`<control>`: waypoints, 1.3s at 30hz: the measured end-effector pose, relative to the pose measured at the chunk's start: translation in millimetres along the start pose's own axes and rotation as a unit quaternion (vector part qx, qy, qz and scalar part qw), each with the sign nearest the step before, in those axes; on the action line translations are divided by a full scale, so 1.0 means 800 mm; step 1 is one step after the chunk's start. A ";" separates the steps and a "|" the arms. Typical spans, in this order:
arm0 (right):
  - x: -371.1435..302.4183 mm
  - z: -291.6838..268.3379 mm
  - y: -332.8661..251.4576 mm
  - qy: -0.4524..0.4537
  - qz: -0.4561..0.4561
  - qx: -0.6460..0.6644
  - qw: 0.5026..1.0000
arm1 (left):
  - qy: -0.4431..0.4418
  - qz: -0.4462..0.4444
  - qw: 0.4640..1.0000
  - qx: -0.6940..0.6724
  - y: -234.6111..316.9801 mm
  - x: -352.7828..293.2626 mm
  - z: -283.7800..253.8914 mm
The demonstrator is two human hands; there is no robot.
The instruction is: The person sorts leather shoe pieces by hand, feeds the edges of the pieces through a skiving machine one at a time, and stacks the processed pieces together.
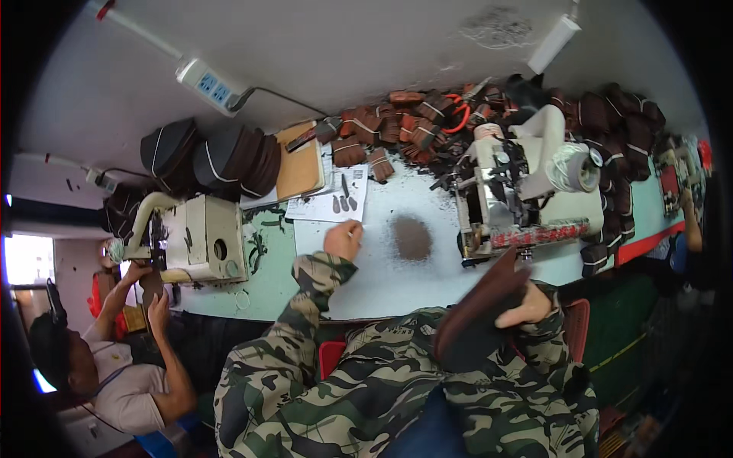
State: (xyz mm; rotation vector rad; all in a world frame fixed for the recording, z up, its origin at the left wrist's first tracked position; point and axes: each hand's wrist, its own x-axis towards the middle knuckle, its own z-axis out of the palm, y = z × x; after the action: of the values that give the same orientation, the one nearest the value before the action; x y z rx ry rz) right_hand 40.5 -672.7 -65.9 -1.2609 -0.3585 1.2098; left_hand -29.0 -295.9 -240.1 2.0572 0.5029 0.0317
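My right hand (527, 307) grips a few dark brown, curved leather pieces (477, 317), grey-black on one face, held upright over my lap at the table's front edge. My left hand (344, 240) rests on the white tabletop with its fingers curled in; whether anything is inside them is hidden. Just beyond it lies a printed paper sheet (314, 208) bearing several small dark cut-outs (345, 203). To the right of my left hand, a round patch of brown dust (412, 238) is spread on the table. A cream machine (527, 191) stands beyond my right hand.
Tied bundles of brown leather pieces (366, 124) pile along the wall, with orange-handled scissors (458, 114) among them. Larger tied stacks (233, 159) stand at the back left. A second machine (202, 238) is at left, where a seated person (126, 374) works. Another person's arm (692, 221) shows far right.
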 end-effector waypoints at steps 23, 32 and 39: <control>0.092 0.073 -0.008 -0.043 0.093 0.041 0.994 | 0.049 0.299 0.952 -0.044 0.181 -0.106 0.003; 0.102 0.083 0.025 -0.092 0.099 -0.078 0.988 | 0.053 -0.090 0.568 -0.817 0.156 -0.269 0.049; 0.117 0.074 0.144 -0.307 0.006 -0.473 0.826 | 0.025 -0.114 0.930 -0.348 0.192 -0.397 0.114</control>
State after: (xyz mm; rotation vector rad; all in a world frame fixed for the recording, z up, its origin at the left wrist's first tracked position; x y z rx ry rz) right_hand -25.1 -582.6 -180.1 -1.6435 -1.5836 1.4888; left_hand -247.0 -553.3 -101.5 1.2980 0.6484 0.1085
